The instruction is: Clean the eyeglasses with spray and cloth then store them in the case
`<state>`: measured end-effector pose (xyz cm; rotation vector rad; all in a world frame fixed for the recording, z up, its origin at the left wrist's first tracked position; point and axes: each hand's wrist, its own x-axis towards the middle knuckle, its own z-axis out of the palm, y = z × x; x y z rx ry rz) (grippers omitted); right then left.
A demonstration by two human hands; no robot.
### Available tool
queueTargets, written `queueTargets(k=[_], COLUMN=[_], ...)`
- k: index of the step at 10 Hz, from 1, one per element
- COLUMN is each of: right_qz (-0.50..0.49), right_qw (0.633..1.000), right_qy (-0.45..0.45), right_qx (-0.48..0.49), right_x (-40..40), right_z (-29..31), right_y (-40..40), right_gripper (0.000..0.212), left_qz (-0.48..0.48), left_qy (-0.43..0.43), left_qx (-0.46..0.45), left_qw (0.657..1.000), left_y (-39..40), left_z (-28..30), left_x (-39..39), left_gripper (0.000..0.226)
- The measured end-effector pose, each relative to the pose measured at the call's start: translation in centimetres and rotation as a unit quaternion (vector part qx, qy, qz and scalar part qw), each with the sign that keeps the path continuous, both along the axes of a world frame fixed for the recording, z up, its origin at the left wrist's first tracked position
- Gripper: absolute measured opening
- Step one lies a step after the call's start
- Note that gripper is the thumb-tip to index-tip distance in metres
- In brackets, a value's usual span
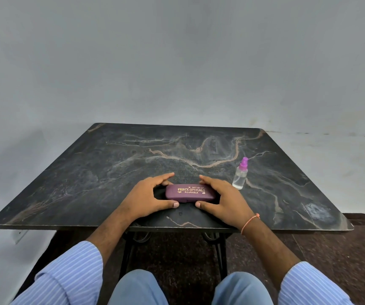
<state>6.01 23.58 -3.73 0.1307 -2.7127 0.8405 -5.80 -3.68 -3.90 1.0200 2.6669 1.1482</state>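
A closed purple eyeglass case [190, 193] with gold lettering lies on the dark marble-pattern table [111, 164], near its front edge. My left hand [148, 198] grips the case's left end, fingers over the far side and thumb at the near side. My right hand [223, 199] grips the right end the same way. A clear spray bottle [240, 175] with a purple nozzle stands upright just right of my right hand. The eyeglasses and any cloth are not visible; something dark lies under the case by my left hand, and I cannot tell what it is.
The table stands against a plain grey wall, with a black metal frame [219, 245] under it. My knees are below the front edge. A dark reddish floor shows at the right.
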Motion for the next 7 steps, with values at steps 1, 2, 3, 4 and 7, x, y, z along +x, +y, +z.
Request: queueTargets(k=[1,2,3,4,7], right_qz=[-0.020,-0.044,-0.062,-0.063,-0.083], right_qw=[1.000,0.996,0.985,0.972,0.958], right_qy=[-0.023,-0.059,-0.097,-0.133,-0.153], right_qx=[0.004,0.055,0.130,0.185,0.228], right_x=[0.3,0.9,1.7,2.3,2.6], right_z=[0.2,0.3,0.5,0.6,0.7], right_y=[0.0,0.4,0.5,0.5,0.6], right_gripper=[0.091,0.098,0.098,0.095,0.096], left_qz=[0.008,0.019,0.035,0.036,0.039], left_qy=[0.025,0.070,0.105,0.109,0.099], left_qx=[-0.038,-0.078,-0.151,-0.218,-0.289], left_qw=[0.999,0.994,0.982,0.969,0.951], left_y=[0.2,0.2,0.3,0.2,-0.1], left_z=[0.3,0.4,0.8,0.8,0.9], left_x=[0.5,0.9,1.5,2.2,3.0], left_gripper=[0.103,0.102,0.103,0.104,0.102])
